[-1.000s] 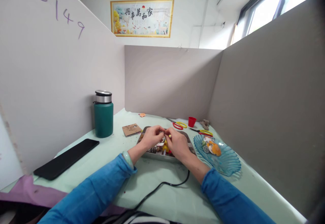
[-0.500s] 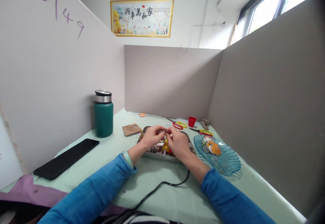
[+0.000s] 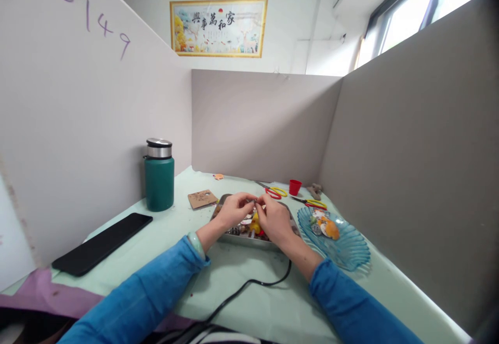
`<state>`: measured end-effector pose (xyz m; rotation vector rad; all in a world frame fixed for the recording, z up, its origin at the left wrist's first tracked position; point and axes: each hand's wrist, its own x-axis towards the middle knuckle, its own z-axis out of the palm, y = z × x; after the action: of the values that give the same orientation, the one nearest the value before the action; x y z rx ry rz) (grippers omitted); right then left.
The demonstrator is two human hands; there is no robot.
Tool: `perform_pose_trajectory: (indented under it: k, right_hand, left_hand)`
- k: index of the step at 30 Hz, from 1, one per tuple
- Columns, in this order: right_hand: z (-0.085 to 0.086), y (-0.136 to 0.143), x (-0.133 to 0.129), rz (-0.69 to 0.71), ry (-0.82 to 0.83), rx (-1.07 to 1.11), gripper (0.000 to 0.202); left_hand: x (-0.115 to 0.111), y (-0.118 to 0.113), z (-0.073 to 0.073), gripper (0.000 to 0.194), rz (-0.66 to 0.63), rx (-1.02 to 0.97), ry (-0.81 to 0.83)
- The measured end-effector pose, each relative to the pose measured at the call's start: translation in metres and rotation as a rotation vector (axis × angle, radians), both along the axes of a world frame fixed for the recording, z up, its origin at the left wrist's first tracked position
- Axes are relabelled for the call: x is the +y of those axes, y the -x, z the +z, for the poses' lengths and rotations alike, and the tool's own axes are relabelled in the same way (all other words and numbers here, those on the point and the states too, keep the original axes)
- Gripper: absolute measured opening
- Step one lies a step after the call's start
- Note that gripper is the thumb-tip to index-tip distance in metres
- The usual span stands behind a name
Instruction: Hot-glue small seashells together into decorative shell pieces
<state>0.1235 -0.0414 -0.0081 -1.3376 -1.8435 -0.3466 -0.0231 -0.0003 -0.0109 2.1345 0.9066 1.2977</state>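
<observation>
Above a metal tray [image 3: 238, 239], my left hand [image 3: 236, 210] and my right hand [image 3: 274, 218] meet fingertip to fingertip. Both are closed in a pinch around something small and dark, too tiny to name. Inside the tray lie mixed small pieces, among them a yellow piece [image 3: 254, 224] below the fingers. My hands hide much of the tray's far side. Right of my right hand sits a blue scalloped glass plate [image 3: 353, 248] bearing orange, white and grey pieces [image 3: 326, 226].
Behind the tray lie two pairs of scissors [image 3: 276, 193], [image 3: 315, 203] and a red cup [image 3: 294, 187]. A brown card [image 3: 202, 199], green bottle [image 3: 159, 183] and black flat object [image 3: 103, 242] are leftward. A black cable [image 3: 249, 281] crosses in front; grey partitions [image 3: 265, 126] enclose the table.
Almost nothing differs. My fingertips have shifted very slightly around the small item, and both hands stay above the tray.
</observation>
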Motion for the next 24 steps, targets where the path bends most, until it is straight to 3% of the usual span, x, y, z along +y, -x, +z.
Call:
perform_pose_trajectory:
  k: [8,24]
  right_hand:
    - [0.0003,0.0004,-0.0007,-0.001,-0.001,-0.005,0.011]
    - [-0.0018,0.0020,0.0002,-0.084,0.001,-0.082,0.013]
  left_hand:
    - [-0.0008,-0.0003,-0.0009,0.025,0.061,0.042,-0.095]
    - [-0.0050,0.0003,0.0034,0.025,0.030,0.059,-0.135]
